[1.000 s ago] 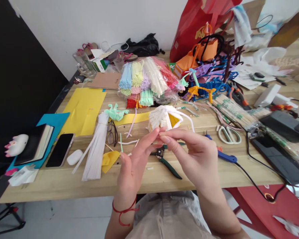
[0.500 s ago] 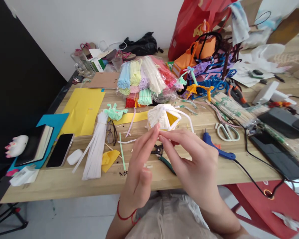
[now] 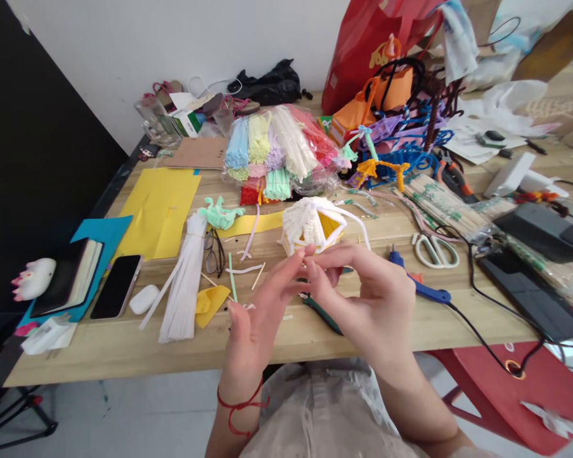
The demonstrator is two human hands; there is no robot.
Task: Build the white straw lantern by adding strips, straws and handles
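Observation:
My left hand is held palm up over the table's front, its fingers stretched out and the thumb spread away. My right hand pinches thumb against forefinger right at the left fingertips; whatever lies in the pinch is too small to make out. Just beyond both hands stands a small white fuzzy house-like piece with a yellow inside and white pipe-cleaner edging. Partly hidden under my hands are green-handled pliers. To the right lies a blue glue gun.
On the left are a bundle of white pipe cleaners, glasses, a phone and yellow sheets. Bagged coloured pipe cleaners sit at the back. White scissors and a black cable are on the right.
The left hand has turned its palm further up, with its thumb swinging out to the left. Both hands have dropped slightly; the right keeps its pinch.

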